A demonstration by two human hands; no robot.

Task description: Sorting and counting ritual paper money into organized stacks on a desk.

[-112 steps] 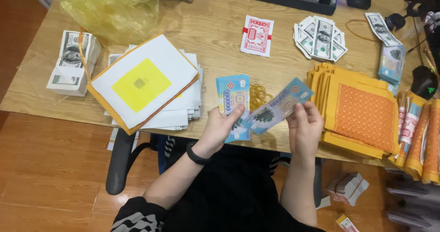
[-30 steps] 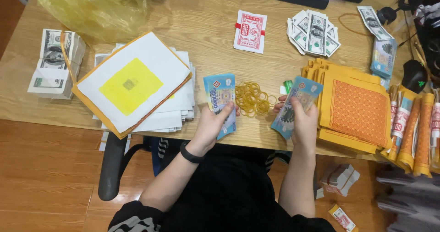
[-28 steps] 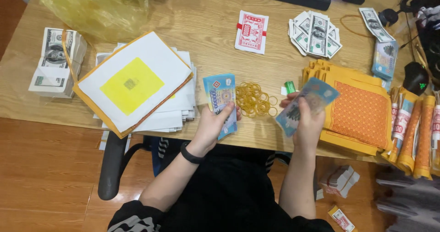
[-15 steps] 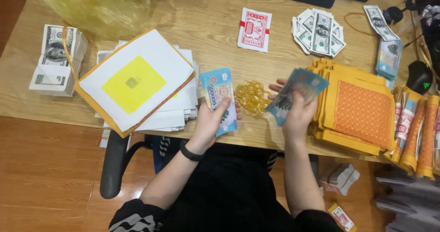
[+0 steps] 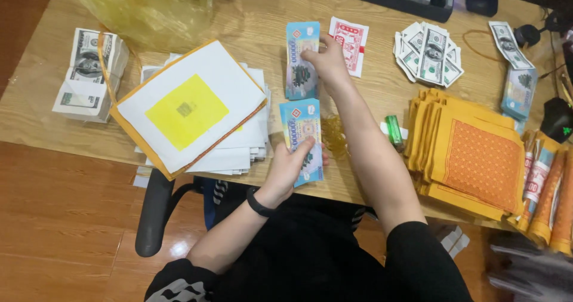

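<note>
1. Left hand (image 5: 293, 162) grips a blue note stack (image 5: 300, 136) at the counter (image 5: 370, 87) edge, right of the yellow-square sheets (image 5: 190, 106).
2. Right hand (image 5: 327, 60), fingers curled, holds a second blue stack (image 5: 301, 58) flat farther back, beside a red card (image 5: 352, 34).

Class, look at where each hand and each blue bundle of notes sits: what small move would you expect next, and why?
Probably the right hand lets go of the far blue bundle, since it already lies flat on the table beside the red and white packet. The left hand holds the near blue bundle, with loose rubber bands beside it.
</note>
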